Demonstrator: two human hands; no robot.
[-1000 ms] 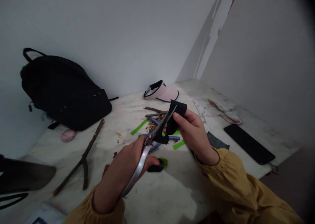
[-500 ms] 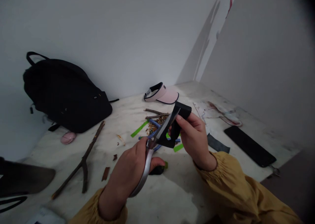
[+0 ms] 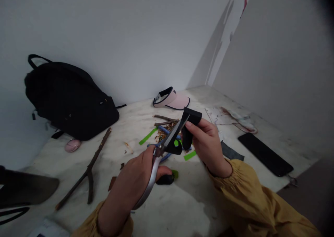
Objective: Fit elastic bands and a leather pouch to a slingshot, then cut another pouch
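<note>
My left hand (image 3: 130, 181) is wrapped round the silver handle of a pair of scissors (image 3: 159, 149), whose blades point up and to the right. Between the blades and my right hand is a soft-looking black strip (image 3: 193, 116), folded or curved over. My right hand (image 3: 207, 141) pinches this strip between thumb and fingers, close to the blade tips. A lower black flap (image 3: 175, 148) hangs beside the blades, with a gap between it and the pinched part. Beneath my left thumb shows a small black object (image 3: 165, 179) with a green end, its kind unclear.
Behind the scissors lie twigs (image 3: 165, 118), dry shreds (image 3: 160, 137), blue sticks and green strips (image 3: 148, 136). A forked branch (image 3: 90, 167), black backpack (image 3: 70, 101) and pink ball (image 3: 73, 145) are left. A pink visor (image 3: 174, 99) sits behind; a phone (image 3: 264, 154) and dark grey strip (image 3: 232, 151) lie right.
My left hand and the scissors have shifted slightly left and down. A gap has opened between the lower black flap and the part in my right hand.
</note>
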